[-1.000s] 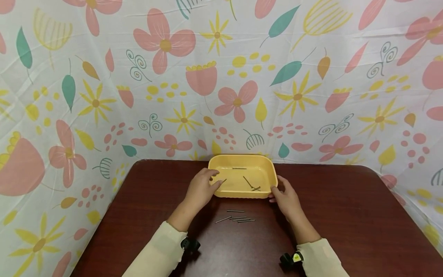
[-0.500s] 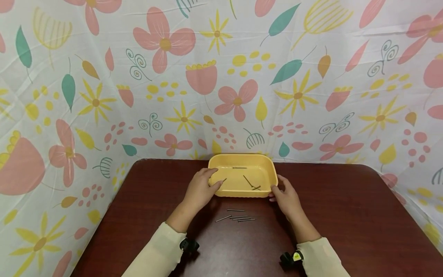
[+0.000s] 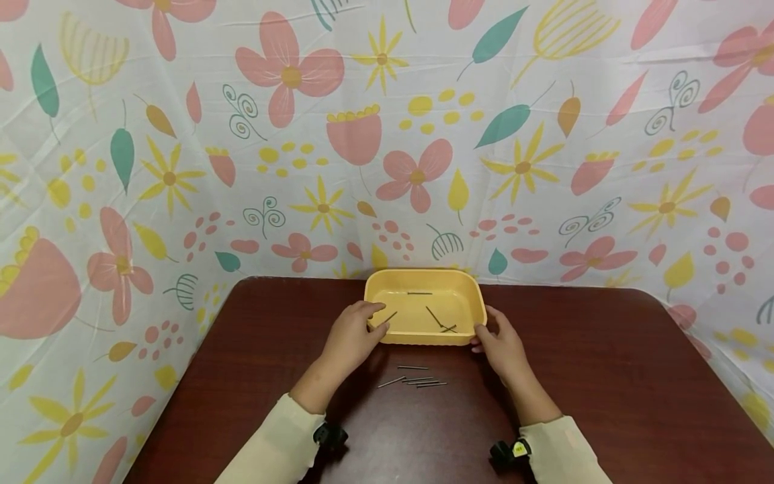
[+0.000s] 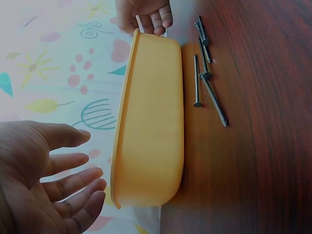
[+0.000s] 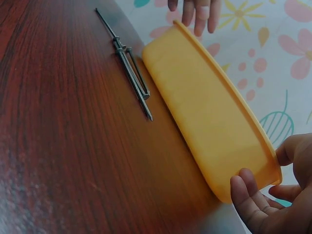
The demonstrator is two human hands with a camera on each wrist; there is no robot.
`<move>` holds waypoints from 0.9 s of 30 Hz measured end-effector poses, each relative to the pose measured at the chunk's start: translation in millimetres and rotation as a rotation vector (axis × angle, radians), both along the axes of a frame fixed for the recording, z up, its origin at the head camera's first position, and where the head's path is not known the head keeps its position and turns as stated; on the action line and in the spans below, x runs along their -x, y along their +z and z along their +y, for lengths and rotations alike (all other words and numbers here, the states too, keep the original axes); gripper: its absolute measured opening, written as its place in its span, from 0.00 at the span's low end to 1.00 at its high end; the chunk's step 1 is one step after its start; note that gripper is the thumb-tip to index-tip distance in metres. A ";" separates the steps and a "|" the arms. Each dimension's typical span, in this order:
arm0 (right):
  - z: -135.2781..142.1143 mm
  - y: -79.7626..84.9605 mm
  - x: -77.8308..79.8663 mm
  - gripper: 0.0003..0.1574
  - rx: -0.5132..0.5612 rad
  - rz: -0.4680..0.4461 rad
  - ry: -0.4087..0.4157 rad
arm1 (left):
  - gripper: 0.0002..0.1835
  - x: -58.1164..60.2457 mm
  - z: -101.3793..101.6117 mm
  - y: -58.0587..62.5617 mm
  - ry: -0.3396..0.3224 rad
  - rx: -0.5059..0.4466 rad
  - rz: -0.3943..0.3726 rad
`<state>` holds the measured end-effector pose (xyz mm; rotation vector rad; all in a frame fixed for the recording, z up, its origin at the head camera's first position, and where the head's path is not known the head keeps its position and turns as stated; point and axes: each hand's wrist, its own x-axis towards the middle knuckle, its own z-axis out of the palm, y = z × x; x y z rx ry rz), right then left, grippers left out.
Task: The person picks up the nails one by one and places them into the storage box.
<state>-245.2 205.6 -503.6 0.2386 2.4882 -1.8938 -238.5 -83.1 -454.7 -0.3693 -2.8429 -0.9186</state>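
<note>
A shallow yellow plastic tray [image 3: 423, 339] sits near the table's back edge, with several nails [image 3: 433, 316] lying scattered inside it. My right hand [image 3: 502, 345] grips its right front corner, thumb at the rim and fingers against the outer wall, as the right wrist view [image 5: 287, 190] also shows. At the left end, my left hand [image 3: 353, 335] hovers by the rim with relaxed, spread fingers. In the left wrist view this left hand [image 4: 53, 180] holds nothing and stands apart from the tray. More loose nails [image 3: 417, 381] lie on the table in front of the tray.
The dark red-brown wooden table [image 3: 605, 363] meets a white floral cloth [image 3: 417, 121] right behind the tray. Black wrist cameras [image 3: 330, 435] are strapped at both cuffs. The loose nails lie between my forearms.
My left hand's fingers have eased slightly off the tray's left rim and shifted a little toward me. The right hand, tray and nails stay essentially where they were.
</note>
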 end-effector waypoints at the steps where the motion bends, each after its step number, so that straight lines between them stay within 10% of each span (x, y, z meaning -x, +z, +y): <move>1: 0.3 -0.5 0.2 0.36 0.002 -0.002 0.000 | 0.22 -0.7 0.0 -0.6 0.000 0.001 -0.002; 27: -1.1 -0.6 -1.2 0.34 -0.005 0.018 -0.004 | 0.08 -23.8 6.8 -24.1 -0.152 0.050 0.017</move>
